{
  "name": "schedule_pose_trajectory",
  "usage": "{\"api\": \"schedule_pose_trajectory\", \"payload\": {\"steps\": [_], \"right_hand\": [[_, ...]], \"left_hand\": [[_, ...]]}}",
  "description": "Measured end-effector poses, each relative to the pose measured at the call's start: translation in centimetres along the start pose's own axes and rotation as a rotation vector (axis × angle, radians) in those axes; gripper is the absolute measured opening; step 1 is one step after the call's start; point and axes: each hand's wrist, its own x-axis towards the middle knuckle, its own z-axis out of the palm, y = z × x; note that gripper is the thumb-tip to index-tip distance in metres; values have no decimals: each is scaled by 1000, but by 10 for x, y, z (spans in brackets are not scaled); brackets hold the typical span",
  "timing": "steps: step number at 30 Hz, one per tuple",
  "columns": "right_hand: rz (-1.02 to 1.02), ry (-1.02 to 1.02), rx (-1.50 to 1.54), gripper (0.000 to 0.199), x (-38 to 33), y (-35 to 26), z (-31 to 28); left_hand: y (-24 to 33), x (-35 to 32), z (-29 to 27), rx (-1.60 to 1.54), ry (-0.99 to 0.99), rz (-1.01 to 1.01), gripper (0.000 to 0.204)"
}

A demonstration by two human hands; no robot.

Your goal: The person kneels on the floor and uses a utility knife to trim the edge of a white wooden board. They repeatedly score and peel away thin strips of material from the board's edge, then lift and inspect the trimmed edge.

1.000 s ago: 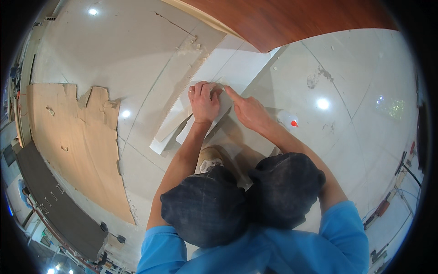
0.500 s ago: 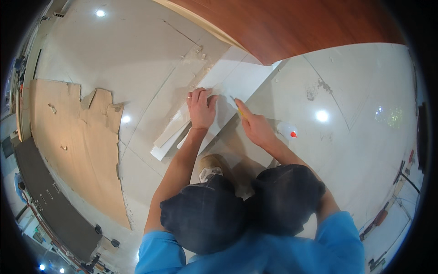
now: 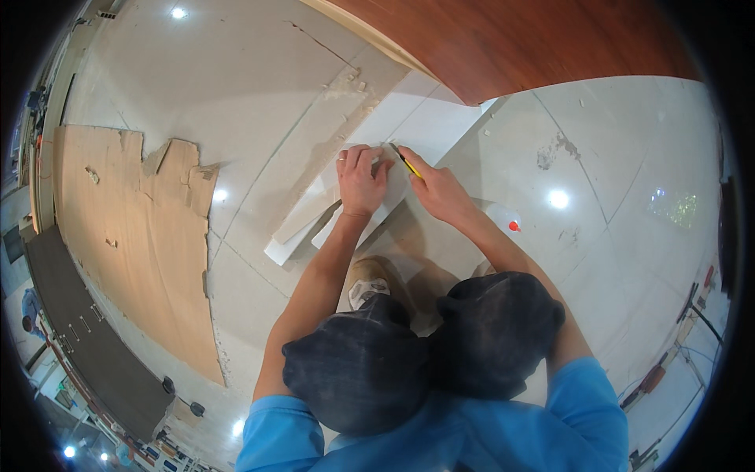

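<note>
Long white strips and boards [image 3: 429, 122] lie slantwise on the floor in front of me. My left hand [image 3: 363, 181] is over them, fingers bent and thumb drawn in, bearing down on a white strip [image 3: 295, 244]; its fingertips and the edge under them are partly hidden. Close to those fingertips, my right hand [image 3: 442, 193] is wrapped round a yellow utility knife [image 3: 412, 167]. The knife's dark tip points up and left to the work by my left thumb. A narrow dark gap shows between the strips below my left wrist.
A torn tan sheet [image 3: 149, 259] covers the floor at left, beside a long dark panel [image 3: 98, 330]. A reddish-brown wooden panel [image 3: 535, 39] stands at the top. A pale bottle with a red tip [image 3: 514, 226] is near my right forearm. Small scraps [image 3: 346, 79] lie beyond the boards.
Both hands have moved slightly up the boards, and the right hand with the knife has come closer to the left fingertips. The view has shifted a little.
</note>
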Motion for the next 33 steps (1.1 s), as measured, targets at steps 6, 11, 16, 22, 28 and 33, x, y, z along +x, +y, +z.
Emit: {"api": "schedule_pose_trajectory", "payload": {"steps": [6, 11, 16, 22, 28, 33], "right_hand": [[31, -35, -15, 59, 0, -4, -1], [17, -25, -27, 63, -2, -5, 1], [-5, -4, -21, 63, -1, -3, 3], [16, -25, -142, 65, 0, -4, 5], [77, -112, -247, 70, -1, -15, -1], [55, -103, -239, 68, -2, -19, -4]], "left_hand": [[0, 0, 0, -22, 8, 5, 29], [1, 0, 0, -8, 8, 5, 28], [1, 0, 0, -14, 3, 1, 28], [-1, 0, 0, -16, 7, 20, 28], [1, 0, 1, -2, 9, 19, 27], [2, 1, 2, 11, 12, 34, 26]]}}
